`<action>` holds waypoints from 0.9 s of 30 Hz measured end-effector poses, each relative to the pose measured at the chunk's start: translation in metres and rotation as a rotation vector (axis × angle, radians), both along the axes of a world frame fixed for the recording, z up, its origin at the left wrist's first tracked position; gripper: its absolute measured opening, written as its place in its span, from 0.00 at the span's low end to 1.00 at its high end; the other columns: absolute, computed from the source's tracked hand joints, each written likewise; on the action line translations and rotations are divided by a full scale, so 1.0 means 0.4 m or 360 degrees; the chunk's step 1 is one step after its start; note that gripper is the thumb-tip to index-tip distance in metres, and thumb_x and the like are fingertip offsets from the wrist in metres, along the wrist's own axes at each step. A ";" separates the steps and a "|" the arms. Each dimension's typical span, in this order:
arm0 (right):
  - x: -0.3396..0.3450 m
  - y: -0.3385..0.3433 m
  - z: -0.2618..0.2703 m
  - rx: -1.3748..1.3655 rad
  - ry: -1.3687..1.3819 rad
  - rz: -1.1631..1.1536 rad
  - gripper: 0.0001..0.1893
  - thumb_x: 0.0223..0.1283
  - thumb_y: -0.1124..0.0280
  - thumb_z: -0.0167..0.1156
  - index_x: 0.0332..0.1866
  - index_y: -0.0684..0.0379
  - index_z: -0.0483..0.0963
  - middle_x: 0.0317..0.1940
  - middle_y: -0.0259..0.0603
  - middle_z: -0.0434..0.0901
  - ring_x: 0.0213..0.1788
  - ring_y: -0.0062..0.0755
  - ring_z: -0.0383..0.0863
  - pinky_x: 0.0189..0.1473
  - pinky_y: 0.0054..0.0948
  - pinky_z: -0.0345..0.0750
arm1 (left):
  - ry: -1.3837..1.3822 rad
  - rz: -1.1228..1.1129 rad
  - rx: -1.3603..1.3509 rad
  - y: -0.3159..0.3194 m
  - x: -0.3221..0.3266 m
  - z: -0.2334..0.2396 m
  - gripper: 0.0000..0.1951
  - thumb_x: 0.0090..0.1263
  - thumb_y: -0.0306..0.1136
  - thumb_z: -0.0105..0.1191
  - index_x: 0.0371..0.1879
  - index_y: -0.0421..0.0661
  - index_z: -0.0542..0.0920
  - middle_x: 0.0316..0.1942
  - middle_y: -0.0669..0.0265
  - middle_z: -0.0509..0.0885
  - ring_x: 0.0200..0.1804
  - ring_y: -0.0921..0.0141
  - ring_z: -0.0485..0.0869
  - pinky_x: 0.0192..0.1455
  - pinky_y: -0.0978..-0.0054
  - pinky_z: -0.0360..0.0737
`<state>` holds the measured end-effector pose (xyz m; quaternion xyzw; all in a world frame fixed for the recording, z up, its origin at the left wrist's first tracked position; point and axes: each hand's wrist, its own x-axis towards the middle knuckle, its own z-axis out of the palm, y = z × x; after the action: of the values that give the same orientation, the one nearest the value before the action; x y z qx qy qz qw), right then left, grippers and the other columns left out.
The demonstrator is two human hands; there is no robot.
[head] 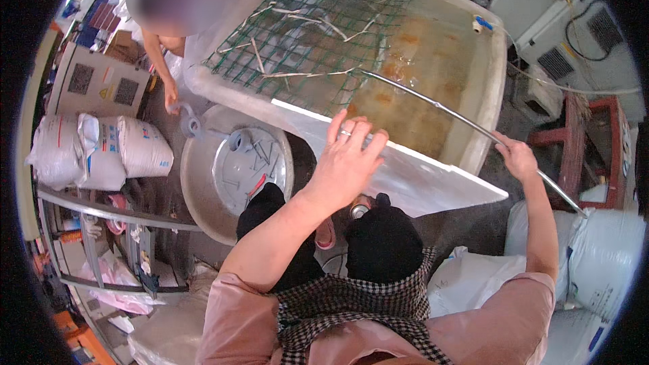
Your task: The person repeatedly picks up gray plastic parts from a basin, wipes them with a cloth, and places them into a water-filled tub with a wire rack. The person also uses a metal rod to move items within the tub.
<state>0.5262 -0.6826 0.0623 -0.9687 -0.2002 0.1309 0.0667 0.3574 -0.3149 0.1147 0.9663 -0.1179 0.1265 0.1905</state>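
Note:
My left hand (350, 162) wears a ring and grips the top edge of a white board (431, 177), which leans against the near side of a large water tub (499, 76). In my right hand (518, 156) is a long thin metal rod (436, 105). Its far end reaches over the tub to the edge of a green net (304, 45), and its other end sticks out behind my hand. White cord is laced along the net, which covers the tub's left part. Pale shapes under the net are too blurred to name. Brownish water (426, 61) shows on the right.
Another person's hand (172, 100) holds a grey plastic part (190, 124) over a round metal basin (200, 197) with loose pieces inside. White sacks (144, 147) lie left, near a metal rack (127, 210). A can (359, 211) stands between my knees. Right are a red frame (568, 137) and wrapped bundles (608, 248).

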 end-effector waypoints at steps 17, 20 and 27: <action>-0.095 -0.073 0.070 0.0104 -0.0014 -0.0465 0.17 0.62 0.64 0.54 0.57 0.45 0.73 0.42 0.56 0.78 0.46 0.56 0.77 0.47 0.43 0.74 | -0.0159 0.0046 0.0023 -0.013 -0.008 -0.026 0.21 0.49 0.31 0.64 0.43 0.45 0.73 0.41 0.59 0.71 0.52 0.59 0.71 0.67 0.52 0.57; -0.103 -0.099 0.065 0.0099 -0.0140 -0.0580 0.18 0.63 0.65 0.53 0.59 0.46 0.71 0.40 0.58 0.78 0.44 0.57 0.77 0.45 0.44 0.75 | -0.0168 0.0058 0.0053 -0.012 -0.007 -0.029 0.21 0.49 0.31 0.64 0.43 0.46 0.73 0.41 0.59 0.71 0.52 0.59 0.71 0.67 0.52 0.58; -0.064 -0.024 -0.135 0.0340 -0.0219 -0.0199 0.19 0.64 0.66 0.51 0.60 0.46 0.70 0.44 0.58 0.77 0.45 0.57 0.78 0.45 0.45 0.76 | -0.0129 0.0031 0.0103 -0.023 0.008 -0.045 0.22 0.52 0.33 0.63 0.47 0.45 0.73 0.45 0.59 0.71 0.56 0.59 0.70 0.68 0.52 0.54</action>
<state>0.5007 -0.6923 0.0085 -0.9733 -0.1563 0.0379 0.1636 0.3604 -0.3241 0.0967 0.9672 -0.1203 0.1635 0.1530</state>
